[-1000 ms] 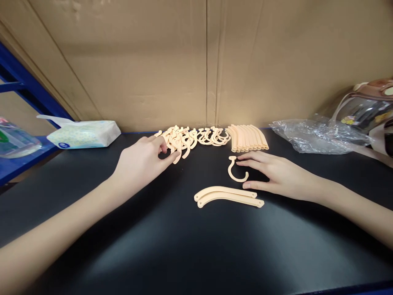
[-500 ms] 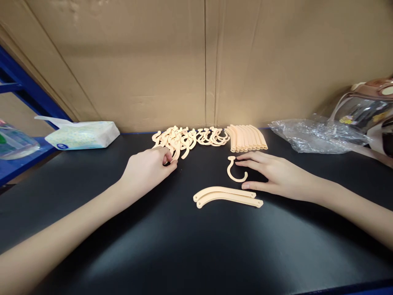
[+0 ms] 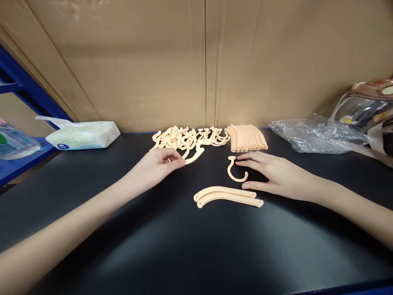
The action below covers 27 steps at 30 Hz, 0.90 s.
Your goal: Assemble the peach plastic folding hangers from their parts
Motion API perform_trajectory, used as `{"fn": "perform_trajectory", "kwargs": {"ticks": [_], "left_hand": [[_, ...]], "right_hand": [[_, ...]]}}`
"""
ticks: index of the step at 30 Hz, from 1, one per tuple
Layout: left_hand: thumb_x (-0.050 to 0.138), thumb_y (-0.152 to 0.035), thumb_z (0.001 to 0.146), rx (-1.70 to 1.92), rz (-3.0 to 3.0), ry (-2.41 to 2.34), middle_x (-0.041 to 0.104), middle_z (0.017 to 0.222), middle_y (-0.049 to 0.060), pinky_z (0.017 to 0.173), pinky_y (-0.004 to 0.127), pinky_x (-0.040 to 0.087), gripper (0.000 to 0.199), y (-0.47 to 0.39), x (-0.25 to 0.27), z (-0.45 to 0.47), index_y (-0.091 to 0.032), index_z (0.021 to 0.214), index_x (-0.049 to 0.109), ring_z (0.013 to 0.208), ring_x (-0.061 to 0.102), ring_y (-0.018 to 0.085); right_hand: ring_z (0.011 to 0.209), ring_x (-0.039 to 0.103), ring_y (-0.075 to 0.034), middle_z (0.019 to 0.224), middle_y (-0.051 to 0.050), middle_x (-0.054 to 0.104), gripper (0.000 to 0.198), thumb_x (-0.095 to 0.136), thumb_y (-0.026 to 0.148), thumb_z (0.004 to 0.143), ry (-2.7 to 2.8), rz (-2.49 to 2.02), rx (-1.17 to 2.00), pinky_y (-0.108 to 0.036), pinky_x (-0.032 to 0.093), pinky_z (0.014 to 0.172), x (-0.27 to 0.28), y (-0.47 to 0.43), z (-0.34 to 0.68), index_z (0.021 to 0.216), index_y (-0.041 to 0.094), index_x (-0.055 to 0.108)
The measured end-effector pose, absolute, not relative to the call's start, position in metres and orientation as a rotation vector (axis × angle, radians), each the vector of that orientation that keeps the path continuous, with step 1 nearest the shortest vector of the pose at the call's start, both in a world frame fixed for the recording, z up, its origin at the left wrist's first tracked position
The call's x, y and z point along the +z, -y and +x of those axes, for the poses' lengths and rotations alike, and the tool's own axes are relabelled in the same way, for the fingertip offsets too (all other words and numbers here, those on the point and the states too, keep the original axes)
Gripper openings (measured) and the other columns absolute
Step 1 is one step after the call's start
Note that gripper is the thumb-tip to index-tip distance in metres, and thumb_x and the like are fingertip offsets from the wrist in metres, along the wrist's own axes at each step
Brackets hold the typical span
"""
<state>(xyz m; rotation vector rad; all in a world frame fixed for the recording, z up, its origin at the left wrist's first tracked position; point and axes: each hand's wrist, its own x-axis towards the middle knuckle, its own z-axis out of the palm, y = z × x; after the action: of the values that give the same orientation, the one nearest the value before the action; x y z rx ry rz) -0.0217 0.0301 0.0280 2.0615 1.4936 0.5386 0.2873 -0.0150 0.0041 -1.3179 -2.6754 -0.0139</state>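
Observation:
My left hand (image 3: 162, 166) pinches a curved cream plastic piece (image 3: 195, 155) by one end, its other end pointing up and right. Behind it lies a heap of similar curved pieces (image 3: 172, 137). My right hand (image 3: 273, 174) rests on the table with fingers apart, its fingertips beside a cream hanger hook (image 3: 236, 178). In front of the hook, two long curved hanger arms (image 3: 227, 196) lie side by side. At the back stand a group of more hooks (image 3: 216, 137) and a row of hanger arms (image 3: 247, 138).
A tissue pack (image 3: 84, 135) lies at the back left, near a blue frame (image 3: 30, 98). To the back right are a crumpled clear plastic bag (image 3: 319, 135) and a transparent container with a brown lid (image 3: 362, 102). Cardboard (image 3: 147, 61) backs the black table (image 3: 190, 254).
My left hand has drawn a curved piece out of the heap and moved slightly right with it. My right hand, the hook and the two hanger arms stay put.

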Motion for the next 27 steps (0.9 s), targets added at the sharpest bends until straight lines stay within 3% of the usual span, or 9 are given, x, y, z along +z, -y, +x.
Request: {"fn": "perform_trajectory", "kwargs": {"ticks": [5, 12, 27], "left_hand": [[0.059, -0.052, 0.07, 0.33, 1.922, -1.441, 0.053, 0.06, -0.002, 0.055, 0.025, 0.03, 0.034, -0.029, 0.024, -0.019, -0.018, 0.067, 0.061, 0.06, 0.045, 0.013], [0.064, -0.051, 0.067, 0.232, 1.944, -1.402, 0.057, 0.062, -0.003, 0.059, 0.024, 0.032, 0.03, -0.031, 0.029, -0.023, -0.022, 0.073, 0.071, 0.064, 0.047, 0.014], [0.064, -0.051, 0.07, 0.134, 1.998, -1.405, 0.072, 0.078, -0.004, 0.07, 0.024, 0.041, 0.029, -0.035, 0.035, -0.029, -0.027, 0.079, 0.076, 0.083, 0.061, 0.019]], "right_hand": [[0.125, 0.05, -0.025, 0.136, -0.011, 0.053, 0.061, 0.039, 0.06, 0.091, 2.677, -1.316, -0.011, -0.043, 0.043, 0.104, 0.004, 0.015, 0.287, 0.13, 0.015, 0.055], [0.124, 0.05, -0.025, 0.135, -0.011, 0.053, 0.06, 0.041, 0.058, 0.091, 2.675, -1.309, -0.02, -0.043, 0.044, 0.104, 0.003, 0.014, 0.287, 0.13, 0.014, 0.055], [0.124, 0.05, -0.026, 0.136, -0.012, 0.053, 0.061, 0.041, 0.058, 0.091, 2.674, -1.31, -0.018, -0.044, 0.043, 0.104, 0.004, 0.016, 0.287, 0.13, 0.014, 0.056]]}}
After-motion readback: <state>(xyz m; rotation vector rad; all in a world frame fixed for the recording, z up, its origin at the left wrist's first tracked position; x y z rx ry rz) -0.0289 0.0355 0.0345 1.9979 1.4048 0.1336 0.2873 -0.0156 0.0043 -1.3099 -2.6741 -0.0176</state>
